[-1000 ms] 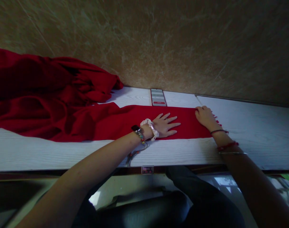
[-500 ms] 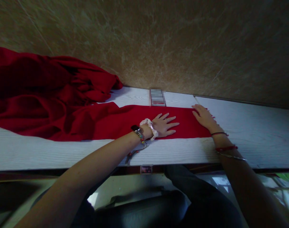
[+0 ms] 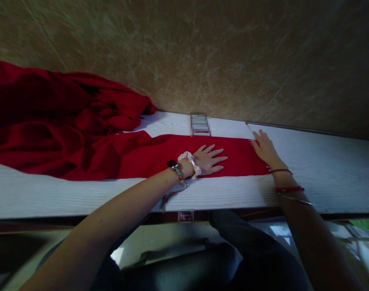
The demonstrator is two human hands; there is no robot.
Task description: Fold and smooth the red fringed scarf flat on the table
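Note:
A long red cloth [image 3: 160, 155] runs along a white wood-grained surface [image 3: 330, 173], flat toward its right end and rumpled at the left. My left hand [image 3: 209, 160] lies on the flat part with fingers spread, wearing a ring; a watch, beads and a scrunchie circle that wrist. At the cloth's right end rests my right hand [image 3: 265, 151], fingers stretched out, covering part of the edge. Whether its palm touches cloth or the white surface cannot be made out. Short pale bits show along that edge beside the hand.
More red cloth [image 3: 81, 101] lies heaped at the back left against a brown marbled wall [image 3: 202, 60]. A blurred-out small rectangle [image 3: 200, 124] sits behind the cloth. My legs [image 3: 257, 250] are below the front edge. Something green [image 3: 364, 225] shows at the lower right.
My right hand has shifted slightly right, off the cloth's surface to its end edge. The red fringe past that edge no longer shows. My left hand stays in place.

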